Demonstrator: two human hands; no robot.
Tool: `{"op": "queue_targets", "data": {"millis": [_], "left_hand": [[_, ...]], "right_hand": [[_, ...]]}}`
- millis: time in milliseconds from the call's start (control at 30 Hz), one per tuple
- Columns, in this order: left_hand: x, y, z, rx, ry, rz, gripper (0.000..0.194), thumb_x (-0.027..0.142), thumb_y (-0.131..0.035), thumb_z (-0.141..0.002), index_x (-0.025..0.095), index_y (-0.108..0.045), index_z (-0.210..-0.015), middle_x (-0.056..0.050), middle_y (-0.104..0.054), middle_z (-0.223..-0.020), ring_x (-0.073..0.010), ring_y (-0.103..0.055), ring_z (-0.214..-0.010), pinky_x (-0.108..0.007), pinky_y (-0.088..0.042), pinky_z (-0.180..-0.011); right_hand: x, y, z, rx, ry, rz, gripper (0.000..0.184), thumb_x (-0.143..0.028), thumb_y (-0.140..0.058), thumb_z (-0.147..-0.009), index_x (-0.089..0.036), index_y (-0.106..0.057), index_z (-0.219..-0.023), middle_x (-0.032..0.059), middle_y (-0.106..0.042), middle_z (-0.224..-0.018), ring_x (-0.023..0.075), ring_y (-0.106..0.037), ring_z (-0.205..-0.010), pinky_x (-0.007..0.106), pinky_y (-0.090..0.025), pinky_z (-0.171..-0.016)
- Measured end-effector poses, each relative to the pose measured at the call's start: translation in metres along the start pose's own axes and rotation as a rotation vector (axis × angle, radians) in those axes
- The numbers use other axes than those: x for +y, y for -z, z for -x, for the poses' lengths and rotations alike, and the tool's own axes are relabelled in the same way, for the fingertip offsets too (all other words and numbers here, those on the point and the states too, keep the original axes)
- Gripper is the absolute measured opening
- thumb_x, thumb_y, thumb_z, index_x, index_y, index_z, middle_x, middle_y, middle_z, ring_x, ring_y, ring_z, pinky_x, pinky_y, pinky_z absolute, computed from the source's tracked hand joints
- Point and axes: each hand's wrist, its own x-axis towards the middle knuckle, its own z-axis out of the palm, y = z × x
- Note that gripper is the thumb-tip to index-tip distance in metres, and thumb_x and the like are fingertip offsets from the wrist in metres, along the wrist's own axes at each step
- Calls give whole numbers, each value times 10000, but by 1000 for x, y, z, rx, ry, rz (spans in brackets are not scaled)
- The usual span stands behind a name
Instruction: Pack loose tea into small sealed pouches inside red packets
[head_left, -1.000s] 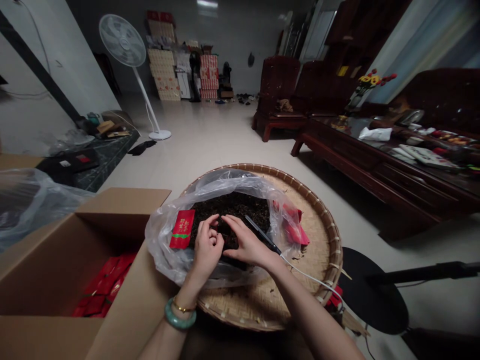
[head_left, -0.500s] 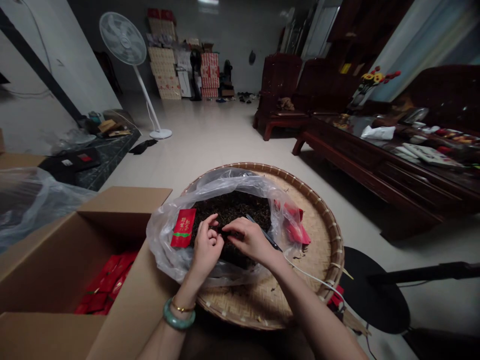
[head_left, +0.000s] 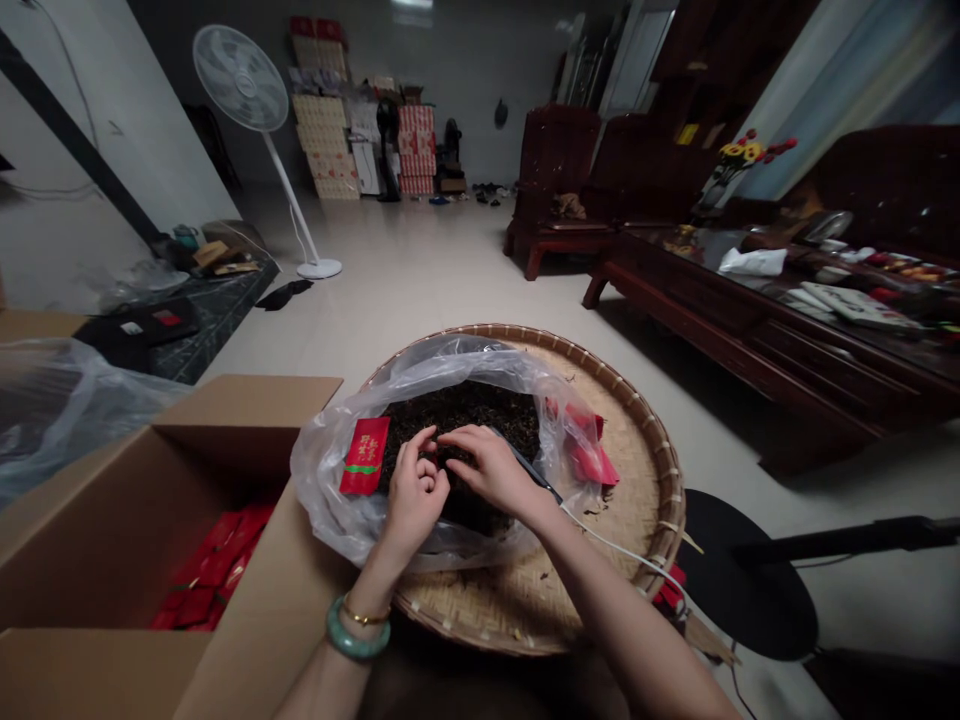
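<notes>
Loose dark tea leaves (head_left: 491, 405) fill a clear plastic bag (head_left: 326, 510), spread wide on a round woven bamboo tray (head_left: 637, 420). Over the leaves, my left hand (head_left: 417, 492) is closed with its fingers curled; whatever lies in it is hidden. My right hand (head_left: 491, 472) arches beside it, thumb and fingers apart, its fingertips close to those of the left. Left of both hands, a red printed packet (head_left: 365, 456) rests on the bag. A dark slim tool (head_left: 536, 478) with a white cord lies partly beneath my right hand.
Beside the tray at left stands an open cardboard box (head_left: 82, 520) holding several red packets (head_left: 214, 565). Red wrappers (head_left: 592, 455) lie on the tray's right side. A black round base (head_left: 742, 580) is at right, a dark wooden table (head_left: 750, 350) beyond. A white fan (head_left: 244, 80) stands behind.
My right hand's fingertips have moved slightly up and left toward my left fingertips, and its thumb and fingers have parted. My left hand has barely moved.
</notes>
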Motion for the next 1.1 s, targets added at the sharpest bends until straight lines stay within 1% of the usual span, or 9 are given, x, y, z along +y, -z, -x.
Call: {"op": "queue_targets", "data": {"millis": [67,167,267,333,500,667,800,967,1100], "left_hand": [[0,0,0,5,-2,3,534,124,-524,-697,225,-434,-1213,-35,-473,-1013,-10,-456,-535,-120,-408,-467],[0,2,-1,16,14,16,541,123,-523,-690,226,-432,-1213,-32,-470,-1005,-4,-449,-522,-113,-395,-454],[0,4,-2,25,43,30,551,143,-521,-687,229,-422,-1222,-32,-456,-1012,-5,-452,-530,-115,-401,-459],[1,6,-4,39,58,49,557,156,-522,-684,230,-414,-1226,-33,-449,-1021,-5,-446,-528,-118,-405,-458],[5,6,-5,46,68,88,584,158,-526,-675,235,-398,-1239,-31,-446,-1026,-4,-439,-526,-124,-410,-463],[8,6,-1,-17,26,62,614,135,-540,-671,252,-401,-1257,-41,-465,-1045,-7,-452,-529,-132,-410,-466],[8,8,-1,-35,36,49,615,144,-532,-674,261,-396,-1262,-36,-458,-1046,-2,-444,-533,-127,-407,-481],[10,9,-3,-44,79,151,610,157,-540,-679,258,-380,-1259,-32,-440,-1044,-6,-458,-550,-131,-419,-485],[13,7,-4,-41,104,224,610,146,-543,-683,272,-382,-1258,-21,-443,-1017,-12,-483,-547,-139,-427,-470]], "right_hand": [[1,0,-6,-20,33,5,222,-105,-582,-797,-231,-674,-956,30,-696,-907,164,-603,-850,316,-451,-802],[6,2,-10,129,-21,-22,165,-136,-563,-812,-228,-695,-850,24,-693,-797,158,-606,-765,291,-464,-731],[11,6,-4,318,-84,-46,184,-166,-521,-830,-222,-690,-878,45,-670,-856,169,-599,-815,301,-471,-739],[11,9,4,347,-60,-5,210,-168,-505,-832,-234,-682,-924,61,-638,-954,187,-573,-908,340,-464,-806],[6,2,22,119,146,180,212,-265,-625,-786,-267,-668,-995,81,-542,-1134,256,-422,-1128,458,-405,-939],[4,-8,16,118,54,253,93,-243,-601,-812,-238,-695,-811,87,-579,-1030,272,-409,-1113,480,-427,-912],[-4,-2,11,70,41,285,98,-239,-590,-819,-215,-686,-816,90,-599,-990,265,-436,-1075,455,-445,-888],[-7,4,17,-76,152,364,135,-334,-617,-803,-223,-687,-832,87,-568,-1083,286,-367,-1186,460,-409,-930],[-2,-3,18,-185,109,509,188,-382,-623,-797,-224,-698,-868,95,-567,-1081,301,-350,-1211,450,-399,-918]]}}
